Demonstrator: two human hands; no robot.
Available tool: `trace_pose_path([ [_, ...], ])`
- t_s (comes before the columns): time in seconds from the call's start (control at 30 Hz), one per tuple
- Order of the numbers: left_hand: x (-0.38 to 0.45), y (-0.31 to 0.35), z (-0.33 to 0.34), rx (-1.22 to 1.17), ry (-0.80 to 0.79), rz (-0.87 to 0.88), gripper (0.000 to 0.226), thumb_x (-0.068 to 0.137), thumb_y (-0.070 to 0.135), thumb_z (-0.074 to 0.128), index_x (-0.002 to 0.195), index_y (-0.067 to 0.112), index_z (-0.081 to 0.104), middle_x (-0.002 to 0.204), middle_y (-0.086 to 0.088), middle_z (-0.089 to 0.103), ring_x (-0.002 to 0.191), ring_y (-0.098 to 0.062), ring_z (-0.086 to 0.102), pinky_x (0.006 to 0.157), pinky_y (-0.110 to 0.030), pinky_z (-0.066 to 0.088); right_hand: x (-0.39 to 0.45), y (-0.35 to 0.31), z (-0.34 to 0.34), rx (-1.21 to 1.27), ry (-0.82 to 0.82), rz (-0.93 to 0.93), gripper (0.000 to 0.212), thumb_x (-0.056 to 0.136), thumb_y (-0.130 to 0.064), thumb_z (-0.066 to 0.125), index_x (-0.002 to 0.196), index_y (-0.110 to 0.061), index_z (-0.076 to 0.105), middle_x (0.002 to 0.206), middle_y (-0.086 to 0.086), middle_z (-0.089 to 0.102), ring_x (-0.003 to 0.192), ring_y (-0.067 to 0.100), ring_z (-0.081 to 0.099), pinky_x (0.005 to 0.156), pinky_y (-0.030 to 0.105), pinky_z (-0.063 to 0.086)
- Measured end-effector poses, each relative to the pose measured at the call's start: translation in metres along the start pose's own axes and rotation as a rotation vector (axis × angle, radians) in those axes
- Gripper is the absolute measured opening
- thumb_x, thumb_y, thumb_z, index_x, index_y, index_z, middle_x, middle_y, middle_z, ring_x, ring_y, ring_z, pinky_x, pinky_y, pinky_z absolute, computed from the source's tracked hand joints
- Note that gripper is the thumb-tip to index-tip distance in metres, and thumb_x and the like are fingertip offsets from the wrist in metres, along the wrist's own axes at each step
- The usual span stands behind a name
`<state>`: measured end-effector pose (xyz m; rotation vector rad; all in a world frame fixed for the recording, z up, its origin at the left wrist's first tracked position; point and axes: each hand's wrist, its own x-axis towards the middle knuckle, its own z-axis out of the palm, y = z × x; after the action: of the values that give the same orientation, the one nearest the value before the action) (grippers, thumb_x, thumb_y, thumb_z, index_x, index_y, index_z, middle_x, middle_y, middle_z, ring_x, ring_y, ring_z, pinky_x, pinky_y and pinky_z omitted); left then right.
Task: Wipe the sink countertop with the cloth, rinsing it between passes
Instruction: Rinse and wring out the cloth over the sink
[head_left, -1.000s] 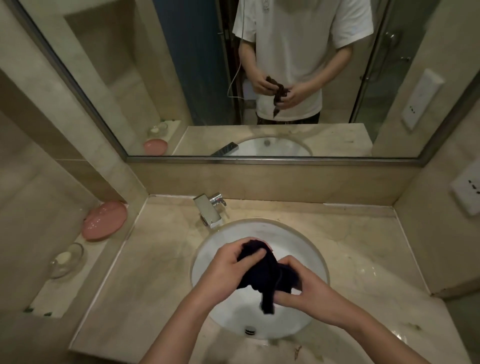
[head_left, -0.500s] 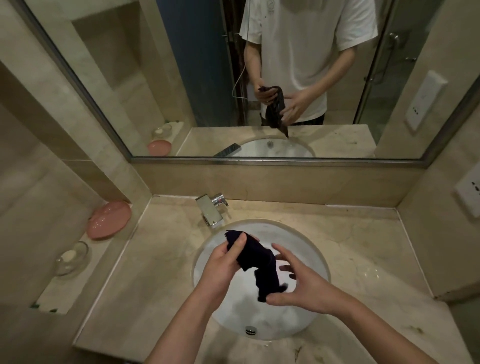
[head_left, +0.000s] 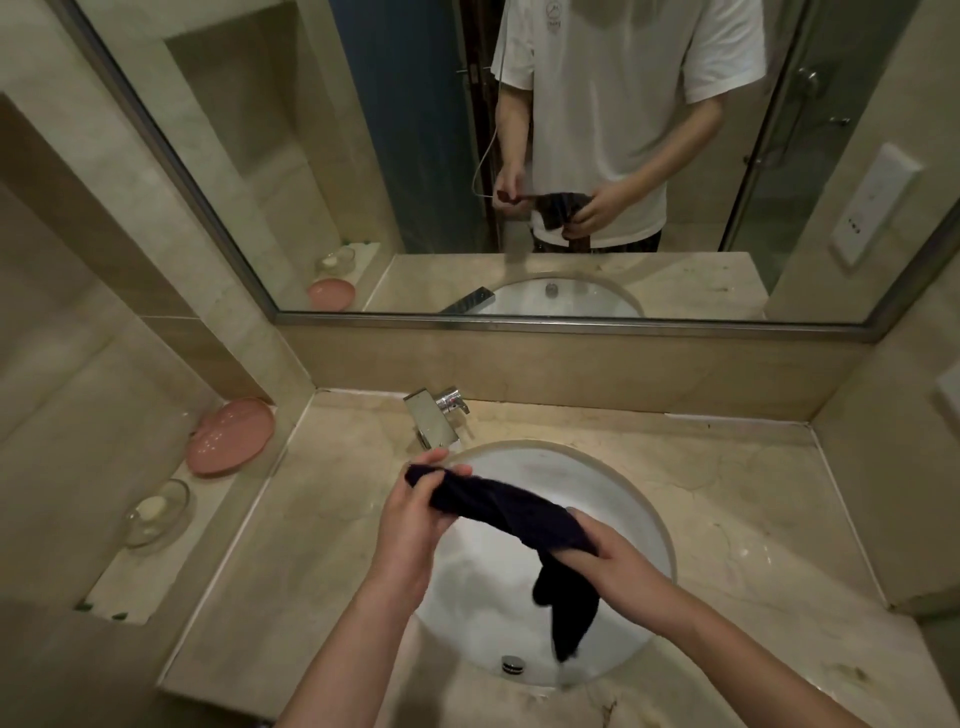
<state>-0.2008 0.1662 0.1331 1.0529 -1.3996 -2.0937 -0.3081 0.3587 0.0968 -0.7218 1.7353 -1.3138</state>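
Both hands hold a dark cloth (head_left: 506, 506) stretched over the white sink basin (head_left: 613, 483), above the centre of the beige marble countertop (head_left: 753, 499). The left hand (head_left: 415, 519) pinches the cloth's upper end between thumb and curled fingers at about ten o'clock of the basin. The right hand (head_left: 618, 571) grips the other end at about four o'clock, fingers wrapped round it, and a loose tail of cloth hangs down from that fist toward the drain plug (head_left: 512, 664) at six o'clock. The chrome faucet (head_left: 435, 415) stands at eleven o'clock on the basin's rim, apart from the cloth. On the ledge at nine o'clock a pink dish (head_left: 231, 436) sits beside a clear glass soap dish (head_left: 156, 512) holding a pale bar. The mirror (head_left: 311, 156) at twelve o'clock reflects the person in a white T-shirt.
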Motion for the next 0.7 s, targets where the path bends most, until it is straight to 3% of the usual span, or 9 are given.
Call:
trace_pose_path([
  [0.07, -0.004, -0.009, -0.005, 0.445, 0.086, 0.155, 0.037, 0.095, 0.005, 0.056, 0.116, 0.035, 0.063, 0.119, 0.0, 0.067, 0.11, -0.011, 0.062, 0.088, -0.025, 0.047, -0.002, -0.001, -0.005, -0.108, 0.005, -0.05, 0.014, 0.093, -0.013, 0.06, 0.097, -0.027, 0.059, 0.085, 0.003, 0.064, 0.079, 0.023, 0.066, 0.075, 0.041, 0.051],
  [0.13, -0.012, -0.019, -0.001, 0.661, -0.123, 0.306, 0.038, 0.096, 0.016, 0.063, 0.122, 0.044, 0.06, 0.132, 0.017, 0.057, 0.124, 0.004, 0.049, 0.101, -0.018, 0.04, -0.003, -0.009, -0.005, -0.166, -0.033, -0.08, 0.023, 0.082, -0.009, 0.064, 0.089, -0.03, 0.059, 0.082, -0.008, 0.06, 0.075, 0.015, 0.06, 0.07, 0.037, 0.048],
  [0.2, -0.026, -0.025, 0.016, 0.59, -0.444, 0.139, 0.031, 0.098, 0.039, 0.056, 0.129, 0.038, 0.061, 0.133, 0.017, 0.061, 0.128, 0.004, 0.051, 0.104, -0.015, 0.039, -0.002, -0.016, -0.006, -0.123, -0.056, -0.083, 0.027, 0.078, -0.004, 0.067, 0.096, -0.025, 0.066, 0.089, -0.001, 0.066, 0.08, 0.018, 0.064, 0.073, 0.035, 0.052],
  [0.27, -0.04, -0.027, 0.033, 0.439, -0.564, -0.057, 0.041, 0.097, 0.055, 0.049, 0.129, 0.032, 0.062, 0.127, 0.006, 0.067, 0.121, -0.009, 0.061, 0.102, -0.024, 0.046, -0.005, -0.022, -0.007, -0.024, -0.043, -0.088, 0.03, 0.081, 0.0, 0.068, 0.105, -0.017, 0.069, 0.096, 0.006, 0.07, 0.088, 0.023, 0.068, 0.076, 0.03, 0.055],
  [0.33, -0.044, -0.031, 0.039, 0.36, -0.538, -0.112, 0.053, 0.094, 0.066, 0.047, 0.127, 0.028, 0.063, 0.124, -0.006, 0.068, 0.117, -0.022, 0.065, 0.102, -0.035, 0.05, -0.01, -0.025, -0.005, 0.117, -0.003, -0.074, 0.029, 0.082, -0.006, 0.066, 0.109, -0.016, 0.069, 0.1, 0.01, 0.072, 0.097, 0.026, 0.069, 0.082, 0.028, 0.055],
  [0.43, -0.045, -0.031, 0.037, 0.291, -0.57, -0.204, 0.057, 0.095, 0.065, 0.045, 0.133, 0.026, 0.061, 0.128, -0.005, 0.067, 0.122, -0.02, 0.063, 0.105, -0.034, 0.047, -0.016, -0.023, 0.0, 0.243, 0.117, -0.024, 0.025, 0.08, -0.019, 0.066, 0.103, -0.022, 0.073, 0.1, 0.008, 0.073, 0.098, 0.022, 0.071, 0.083, 0.027, 0.056],
  [0.57, -0.047, -0.029, 0.035, 0.338, -0.634, -0.324, 0.05, 0.094, 0.06, 0.052, 0.133, 0.029, 0.061, 0.126, 0.002, 0.07, 0.119, -0.014, 0.064, 0.107, -0.035, 0.047, -0.011, -0.011, 0.005, 0.094, 0.313, -0.01, 0.015, 0.086, -0.018, 0.075, 0.093, -0.032, 0.076, 0.104, -0.004, 0.07, 0.099, 0.007, 0.067, 0.085, 0.023, 0.051],
  [0.63, -0.048, -0.03, 0.035, 0.309, -0.586, -0.343, 0.044, 0.092, 0.05, 0.06, 0.126, 0.023, 0.066, 0.114, 0.003, 0.074, 0.105, -0.011, 0.07, 0.091, -0.025, 0.053, -0.01, -0.006, -0.002, -0.029, 0.396, -0.002, 0.015, 0.084, -0.017, 0.078, 0.091, -0.029, 0.075, 0.11, -0.005, 0.064, 0.103, 0.005, 0.063, 0.089, 0.026, 0.047],
  [0.7, -0.049, -0.029, 0.035, 0.236, -0.523, -0.378, 0.033, 0.092, 0.043, 0.062, 0.111, 0.018, 0.073, 0.089, 0.004, 0.074, 0.076, -0.009, 0.068, 0.066, -0.02, 0.049, -0.015, -0.005, -0.012, 0.019, 0.302, -0.01, 0.022, 0.082, -0.025, 0.08, 0.102, -0.024, 0.073, 0.118, -0.005, 0.062, 0.112, 0.009, 0.062, 0.097, 0.027, 0.046],
])
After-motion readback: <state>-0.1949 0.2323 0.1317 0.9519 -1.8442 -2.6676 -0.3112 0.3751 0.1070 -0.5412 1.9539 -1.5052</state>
